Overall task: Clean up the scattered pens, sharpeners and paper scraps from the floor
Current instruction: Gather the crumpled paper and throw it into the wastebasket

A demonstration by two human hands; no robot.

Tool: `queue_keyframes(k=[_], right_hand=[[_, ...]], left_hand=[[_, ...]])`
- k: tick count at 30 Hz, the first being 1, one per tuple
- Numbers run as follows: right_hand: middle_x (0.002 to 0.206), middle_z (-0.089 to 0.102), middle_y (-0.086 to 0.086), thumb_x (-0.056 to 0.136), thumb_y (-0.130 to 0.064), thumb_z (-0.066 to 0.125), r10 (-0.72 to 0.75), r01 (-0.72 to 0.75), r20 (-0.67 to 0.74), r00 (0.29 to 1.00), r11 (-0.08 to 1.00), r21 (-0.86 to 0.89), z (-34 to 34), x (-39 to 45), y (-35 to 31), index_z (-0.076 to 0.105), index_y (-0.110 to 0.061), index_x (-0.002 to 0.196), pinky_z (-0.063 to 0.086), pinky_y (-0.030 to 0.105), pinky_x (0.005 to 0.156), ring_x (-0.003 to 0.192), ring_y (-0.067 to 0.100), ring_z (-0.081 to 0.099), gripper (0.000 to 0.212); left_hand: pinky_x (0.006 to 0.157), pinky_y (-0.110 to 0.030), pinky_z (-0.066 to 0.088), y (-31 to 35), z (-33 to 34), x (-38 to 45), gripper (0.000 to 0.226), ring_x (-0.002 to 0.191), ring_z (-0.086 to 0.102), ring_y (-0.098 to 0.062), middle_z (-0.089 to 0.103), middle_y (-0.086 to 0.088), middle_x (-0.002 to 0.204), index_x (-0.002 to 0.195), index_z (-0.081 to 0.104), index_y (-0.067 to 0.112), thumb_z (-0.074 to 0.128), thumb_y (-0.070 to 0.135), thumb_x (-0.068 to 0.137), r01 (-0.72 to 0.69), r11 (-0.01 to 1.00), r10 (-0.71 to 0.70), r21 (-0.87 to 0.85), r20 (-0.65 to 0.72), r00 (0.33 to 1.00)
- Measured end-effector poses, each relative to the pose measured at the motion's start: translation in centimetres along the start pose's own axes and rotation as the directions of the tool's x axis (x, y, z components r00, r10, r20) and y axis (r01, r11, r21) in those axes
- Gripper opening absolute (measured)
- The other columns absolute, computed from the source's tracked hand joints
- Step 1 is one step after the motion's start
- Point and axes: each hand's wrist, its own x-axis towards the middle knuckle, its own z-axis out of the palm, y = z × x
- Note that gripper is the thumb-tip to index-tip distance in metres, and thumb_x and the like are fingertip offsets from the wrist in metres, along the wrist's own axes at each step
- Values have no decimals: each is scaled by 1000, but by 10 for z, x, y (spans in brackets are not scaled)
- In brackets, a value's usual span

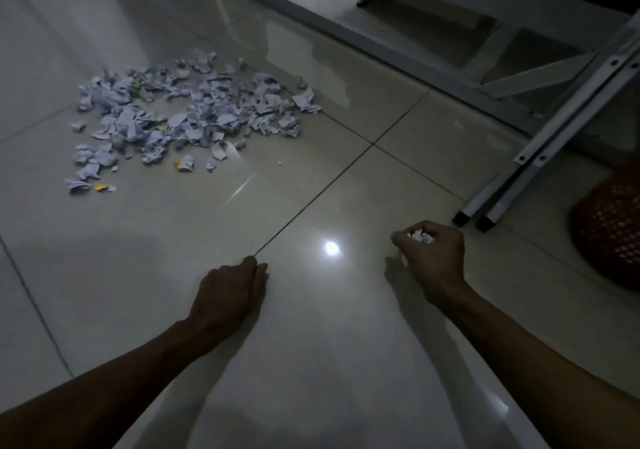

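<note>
Right hand is clenched around a wad of paper scraps, held above the tiled floor. Left hand has fingers loosely curled and together, holding nothing I can see. Main scrap pile lies well ahead and left of both hands. Red mesh basket sits right of right hand, folded white legs between.

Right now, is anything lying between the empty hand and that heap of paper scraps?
Nothing visible: only bare floor tiles lie between the left hand and the paper scraps. The right hand holds crumpled paper.
</note>
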Motion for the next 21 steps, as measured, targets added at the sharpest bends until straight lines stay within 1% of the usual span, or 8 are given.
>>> queue_keyframes(k=[3, 7, 9, 11, 15, 17, 19, 21], right_hand=[[50, 54, 5, 77, 1, 72, 272, -250, -36, 962, 922, 295, -11, 9, -10, 61, -10, 58, 34, 18, 41, 42, 16, 46, 25], [43, 50, 2, 76, 5, 71, 349, -301, -37, 936, 853, 427, -30, 13, -27, 61, -3, 66, 30, 19, 40, 39, 17, 42, 17], [45, 50, 4, 74, 8, 70, 315, -250, -74, 946, 857, 452, -44, 14, -40, 61, -3, 66, 29, 20, 41, 38, 16, 43, 16], [42, 47, 3, 74, 11, 68, 262, -165, -138, 955, 858, 486, -61, 18, -56, 59, -3, 63, 28, 18, 42, 35, 13, 41, 19], [38, 45, -1, 73, 13, 66, 94, 79, -312, 946, 862, 500, -107, 35, -90, 56, -7, 55, 28, 14, 40, 32, 11, 39, 29], [40, 48, -4, 73, 11, 68, -11, 216, -430, 903, 876, 432, -144, 42, -109, 55, -11, 53, 31, 16, 41, 36, 12, 42, 32], [46, 50, -1, 71, 6, 69, -127, 358, -551, 825, 871, 335, -190, 49, -126, 56, -6, 55, 33, 18, 43, 41, 15, 44, 24], [48, 51, 0, 69, 1, 71, -216, 441, -648, 730, 873, 207, -228, 59, -135, 58, 1, 58, 35, 21, 45, 46, 15, 46, 17]], left_hand=[[55, -35, 40, 24, -9, 22, 44, 50, 54, -33, 51, -10, 50, 62, 45, 13, 33, 39, 95, 163, 955, -176, -247, -31, 984], [52, -32, 30, 80, -16, 60, 51, 48, 48, -22, 51, -5, 50, 54, 46, 12, 40, 29, 101, 312, 761, -348, -569, 48, 936], [48, -29, 27, 119, -20, 84, 50, 42, 37, -18, 42, -3, 48, 52, 38, 19, 41, 30, 100, 322, 594, -348, -737, 125, 929], [47, -25, 21, 163, -30, 110, 48, 40, 29, -14, 34, 0, 48, 53, 33, 22, 42, 29, 99, 327, 473, -318, -818, 187, 929], [41, -18, 20, 257, -60, 155, 44, 36, 27, -12, 33, 1, 47, 53, 35, 20, 43, 25, 97, 294, 352, -216, -889, 228, 949], [40, -17, 20, 307, -78, 171, 37, 35, 25, -11, 32, -2, 51, 61, 39, 17, 41, 24, 97, 259, 303, -124, -917, 231, 965], [40, -19, 22, 359, -94, 185, 31, 37, 29, -12, 35, -3, 54, 68, 44, 15, 38, 25, 98, 201, 281, -32, -938, 200, 979], [44, -28, 29, 399, -106, 199, 32, 45, 42, -24, 43, -10, 56, 70, 50, 11, 40, 28, 94, 146, 266, 9, -953, 154, 988]])
